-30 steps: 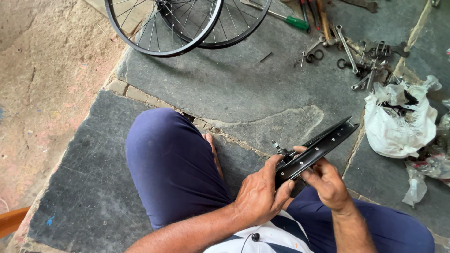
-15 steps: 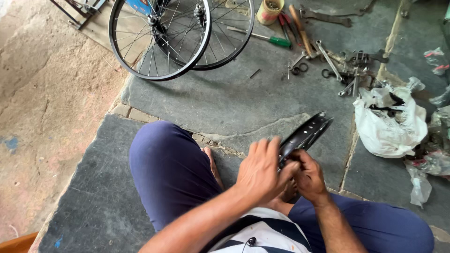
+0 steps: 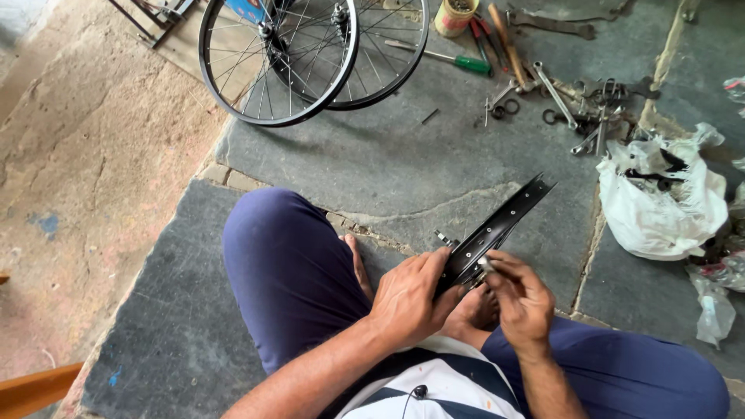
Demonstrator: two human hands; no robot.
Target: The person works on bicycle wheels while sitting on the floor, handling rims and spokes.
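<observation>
A: Head view check. Where is the black rim section (image 3: 497, 226)?

B: Above the lap, slanting up to the right over the stone floor (image 3: 388, 163). The left hand (image 3: 407, 299) wraps its lower end, fingers closed around it. The right hand (image 3: 521, 299) pinches a small metal piece (image 3: 485, 264) against the rim, fingertips nearly shut.

A: Handling?

B: It looks stiff, light and thin-edged metal. Grip the flat sides, clear of the edges and holes.

Black rim (image 3: 497, 229), green-handled screwdriver (image 3: 448, 58), white bag (image 3: 660, 202).
</observation>
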